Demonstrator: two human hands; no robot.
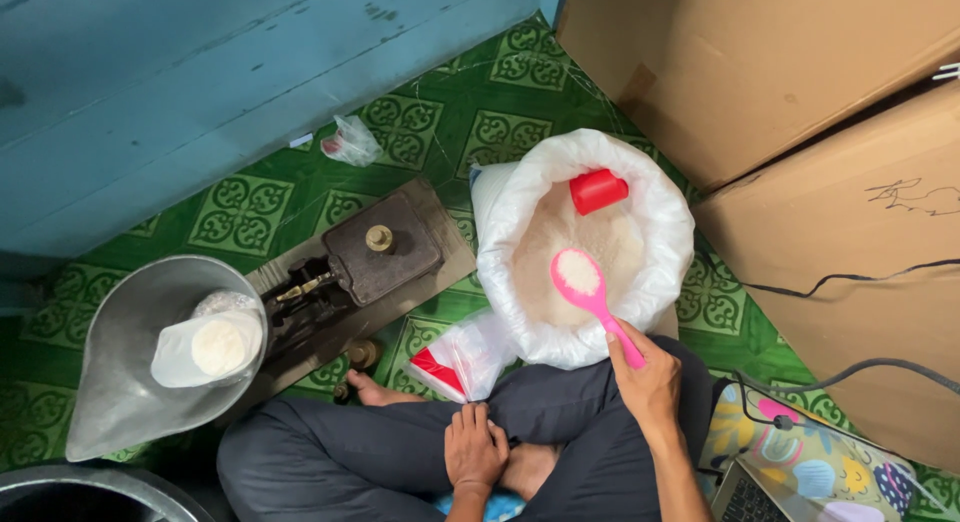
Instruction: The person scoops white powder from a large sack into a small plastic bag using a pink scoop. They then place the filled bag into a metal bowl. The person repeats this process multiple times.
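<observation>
While my right hand (648, 382) grips the pink scoop (592, 297), loaded with white grain over the open sack (585, 242), my left hand (475, 447) rests empty; I judge the load must travel toward nine o'clock to the bag (208, 347) in the scale pan (130, 372).

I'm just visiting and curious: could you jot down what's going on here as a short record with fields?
Right hand: holds pink spoon, loaded with white grains
Left hand: rests on lap, empty
Sack: open, white grains, red cup inside
Scale: metal pan holding a filled plastic bag
Surroundings: green patterned floor, cardboard boxes
</observation>
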